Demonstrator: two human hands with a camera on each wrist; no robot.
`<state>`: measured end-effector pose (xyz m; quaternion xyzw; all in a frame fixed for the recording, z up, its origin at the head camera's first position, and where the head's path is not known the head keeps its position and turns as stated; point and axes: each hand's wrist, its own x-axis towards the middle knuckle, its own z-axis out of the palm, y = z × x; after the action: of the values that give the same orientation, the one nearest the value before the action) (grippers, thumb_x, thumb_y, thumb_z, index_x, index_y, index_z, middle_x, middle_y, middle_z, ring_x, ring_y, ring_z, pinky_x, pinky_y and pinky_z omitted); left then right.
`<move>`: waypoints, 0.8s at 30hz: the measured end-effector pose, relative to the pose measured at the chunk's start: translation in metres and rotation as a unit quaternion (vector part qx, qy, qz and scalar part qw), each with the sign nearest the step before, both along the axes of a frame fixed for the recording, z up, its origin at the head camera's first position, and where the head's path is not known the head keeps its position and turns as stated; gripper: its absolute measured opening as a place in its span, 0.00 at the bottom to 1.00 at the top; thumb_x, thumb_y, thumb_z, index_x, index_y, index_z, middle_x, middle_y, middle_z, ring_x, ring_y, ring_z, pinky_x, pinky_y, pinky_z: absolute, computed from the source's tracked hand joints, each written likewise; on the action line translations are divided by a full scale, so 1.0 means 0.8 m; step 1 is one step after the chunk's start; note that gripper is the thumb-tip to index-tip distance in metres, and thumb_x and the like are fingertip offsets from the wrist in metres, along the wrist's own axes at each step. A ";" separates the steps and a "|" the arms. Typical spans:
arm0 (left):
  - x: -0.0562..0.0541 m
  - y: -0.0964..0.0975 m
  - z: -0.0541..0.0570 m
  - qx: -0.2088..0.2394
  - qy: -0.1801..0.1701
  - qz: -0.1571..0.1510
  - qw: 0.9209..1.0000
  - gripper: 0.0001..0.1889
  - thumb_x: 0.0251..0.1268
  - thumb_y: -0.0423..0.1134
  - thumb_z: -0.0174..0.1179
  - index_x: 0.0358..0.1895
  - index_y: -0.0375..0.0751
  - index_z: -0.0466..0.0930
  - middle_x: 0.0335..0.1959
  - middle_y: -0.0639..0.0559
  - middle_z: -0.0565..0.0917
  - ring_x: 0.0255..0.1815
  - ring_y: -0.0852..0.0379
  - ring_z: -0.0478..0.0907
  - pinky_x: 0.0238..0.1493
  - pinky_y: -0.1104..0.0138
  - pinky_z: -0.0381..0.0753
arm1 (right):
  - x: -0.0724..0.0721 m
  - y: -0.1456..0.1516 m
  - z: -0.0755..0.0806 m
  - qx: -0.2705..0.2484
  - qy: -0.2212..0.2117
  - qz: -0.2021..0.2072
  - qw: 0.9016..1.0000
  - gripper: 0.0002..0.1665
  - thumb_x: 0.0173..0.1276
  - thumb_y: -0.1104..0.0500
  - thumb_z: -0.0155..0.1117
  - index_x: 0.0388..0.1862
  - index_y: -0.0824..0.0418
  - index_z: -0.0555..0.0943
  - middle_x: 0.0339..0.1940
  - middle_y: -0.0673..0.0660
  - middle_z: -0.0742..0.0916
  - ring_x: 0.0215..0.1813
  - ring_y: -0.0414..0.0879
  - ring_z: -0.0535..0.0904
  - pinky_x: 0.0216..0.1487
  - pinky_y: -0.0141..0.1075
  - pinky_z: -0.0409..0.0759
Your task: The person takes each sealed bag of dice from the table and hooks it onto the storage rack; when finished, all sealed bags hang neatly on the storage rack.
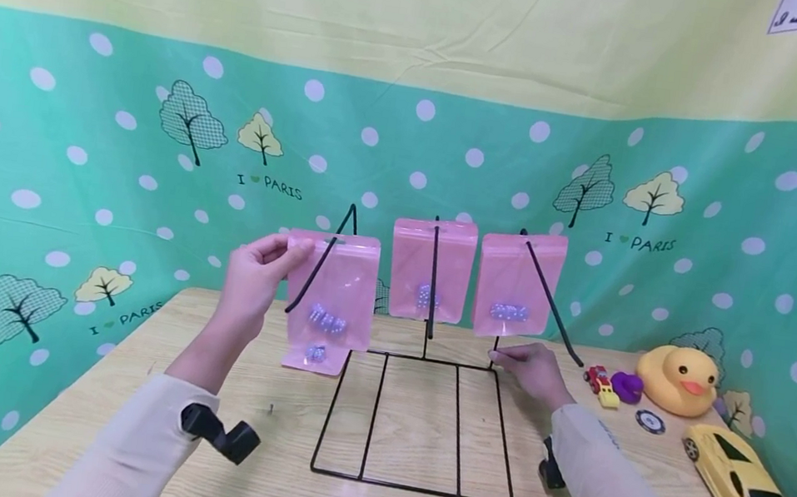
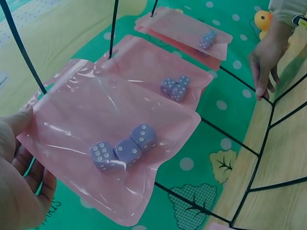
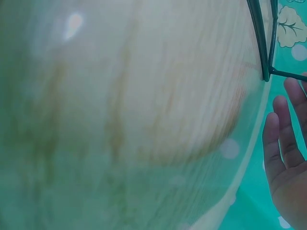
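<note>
My left hand (image 1: 250,284) pinches the upper left edge of a pink zip pouch (image 1: 356,285), whose top has the left hook of a black wire rack (image 1: 377,414) through it. Several blue-purple dice (image 2: 127,148) show through this pouch. Beneath its lower edge, another pink piece (image 1: 330,367) with dice shows, mostly hidden. The middle hook carries a pink pouch (image 1: 413,250), and the right hook carries another (image 1: 494,269), both with dice inside. My right hand (image 1: 537,372) grips the rack's right upright near its back base corner, with fingertips at the wire.
The rack's base lies on a wooden table (image 1: 234,462) before a patterned green cloth (image 1: 475,183). At the right are a yellow toy car (image 1: 751,496), a large rubber duck (image 1: 668,385), a small red toy car (image 1: 600,384), a purple duck (image 1: 626,388) and a round chip (image 1: 650,422).
</note>
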<state>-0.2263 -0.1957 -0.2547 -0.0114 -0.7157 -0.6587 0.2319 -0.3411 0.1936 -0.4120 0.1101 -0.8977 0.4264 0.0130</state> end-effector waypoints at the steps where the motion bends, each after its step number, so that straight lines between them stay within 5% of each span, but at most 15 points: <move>1: -0.002 0.000 0.000 0.001 -0.001 0.001 1.000 0.10 0.70 0.44 0.68 0.43 0.41 0.84 0.31 0.64 0.86 0.36 0.66 0.80 0.44 0.74 0.80 | 0.000 0.000 0.000 -0.001 -0.001 0.001 1.000 0.20 0.75 0.49 0.65 0.54 0.62 0.87 0.54 0.63 0.88 0.58 0.61 0.82 0.58 0.55 0.80; 13: -0.035 0.009 0.005 0.021 -0.014 0.023 0.999 0.14 0.68 0.45 0.69 0.48 0.39 0.84 0.32 0.62 0.85 0.33 0.65 0.78 0.39 0.75 0.79 | -0.001 0.000 0.001 -0.001 0.004 0.003 1.000 0.20 0.75 0.49 0.66 0.54 0.63 0.87 0.54 0.63 0.88 0.59 0.62 0.82 0.59 0.56 0.79; 24: -0.048 0.009 0.012 -0.002 -0.016 0.021 1.000 0.20 0.70 0.47 0.67 0.53 0.35 0.82 0.32 0.63 0.84 0.34 0.64 0.78 0.41 0.73 0.79 | 0.002 -0.001 0.002 0.000 0.005 -0.003 1.000 0.19 0.74 0.50 0.66 0.53 0.63 0.87 0.52 0.63 0.89 0.55 0.60 0.83 0.56 0.54 0.81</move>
<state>-0.2649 -0.1881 -0.2453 0.0140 -0.7205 -0.6525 0.2343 -0.3397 0.1924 -0.4108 0.1091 -0.8980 0.4259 0.0186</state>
